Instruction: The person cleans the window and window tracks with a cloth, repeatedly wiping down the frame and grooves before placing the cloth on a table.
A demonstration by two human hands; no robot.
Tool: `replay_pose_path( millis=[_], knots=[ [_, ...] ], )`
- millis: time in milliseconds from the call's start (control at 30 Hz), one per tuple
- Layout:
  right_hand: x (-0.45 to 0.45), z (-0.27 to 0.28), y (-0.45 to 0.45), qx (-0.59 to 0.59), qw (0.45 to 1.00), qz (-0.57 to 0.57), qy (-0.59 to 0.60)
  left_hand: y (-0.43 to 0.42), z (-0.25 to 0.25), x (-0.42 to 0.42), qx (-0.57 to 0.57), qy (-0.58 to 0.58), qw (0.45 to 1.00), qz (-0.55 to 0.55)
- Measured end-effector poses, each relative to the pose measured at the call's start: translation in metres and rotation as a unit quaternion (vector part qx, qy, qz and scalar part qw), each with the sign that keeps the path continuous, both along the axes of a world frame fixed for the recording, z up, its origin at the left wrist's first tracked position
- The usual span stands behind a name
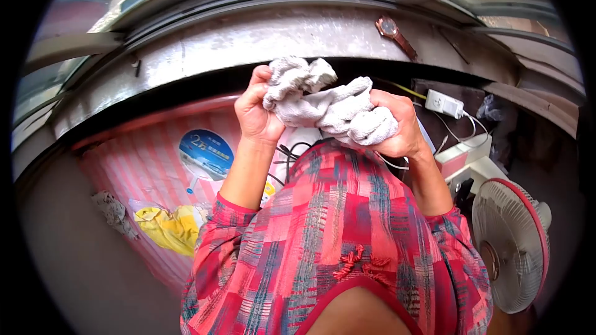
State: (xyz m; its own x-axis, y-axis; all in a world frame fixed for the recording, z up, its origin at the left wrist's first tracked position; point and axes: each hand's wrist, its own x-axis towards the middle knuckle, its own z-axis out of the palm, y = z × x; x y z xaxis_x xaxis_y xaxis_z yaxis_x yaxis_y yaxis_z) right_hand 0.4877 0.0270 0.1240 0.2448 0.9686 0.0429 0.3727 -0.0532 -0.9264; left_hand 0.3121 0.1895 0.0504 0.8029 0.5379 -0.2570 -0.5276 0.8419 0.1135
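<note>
A whitish-grey cloth (pixel 320 108), bunched and twisted, stretches between my two hands in front of my chest. My left hand (pixel 256 108) is closed round its left end, where a crumpled part stands up above the fingers. Around the right end, my right hand (pixel 400 123) is wrapped, with folds of cloth bulging beside the thumb. Some fingertips of both hands are hidden behind the cloth. The cloth is held up in the air, just short of the window sill (pixel 205 43).
A wristwatch (pixel 396 36) lies on the sill. A striped pink cover (pixel 155 149) bears a round blue fan (pixel 206 154) and a yellow cloth (pixel 167 228). To the right are a white power strip (pixel 444 103) with cords and an electric fan (pixel 512 245).
</note>
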Motion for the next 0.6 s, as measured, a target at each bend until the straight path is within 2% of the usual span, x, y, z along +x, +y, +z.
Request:
replay_pose_path(
  millis=[100, 200, 267, 300, 333, 400, 533, 600],
  knots=[
    [0.007, -0.010, -0.042, -0.096, 0.995, 0.004, 0.030, -0.045, -0.039, 0.011, -0.060, 0.048, 0.994, -0.075],
    [0.002, -0.018, -0.072, -0.172, 0.983, -0.060, 0.039, -0.083, -0.081, 0.029, -0.105, 0.192, 0.964, -0.150],
    [-0.004, -0.033, -0.078, -0.197, 0.976, -0.089, 0.024, -0.098, -0.110, 0.040, -0.175, 0.233, 0.943, -0.159],
    [-0.008, -0.041, -0.081, -0.220, 0.968, -0.121, 0.007, -0.103, -0.123, 0.047, -0.171, 0.269, 0.930, -0.186],
    [-0.011, -0.050, -0.085, -0.240, 0.962, -0.125, -0.038, -0.106, -0.148, 0.051, -0.230, 0.216, 0.919, -0.237],
    [-0.017, -0.064, -0.085, -0.241, 0.958, -0.145, -0.063, -0.102, -0.161, 0.063, -0.259, 0.233, 0.896, -0.276],
    [-0.015, -0.075, -0.076, -0.257, 0.943, -0.205, -0.056, -0.091, -0.170, 0.090, -0.269, 0.352, 0.857, -0.263],
    [-0.012, -0.080, -0.065, -0.255, 0.938, -0.221, -0.085, -0.089, -0.182, 0.093, -0.288, 0.370, 0.849, -0.245]
  ],
)
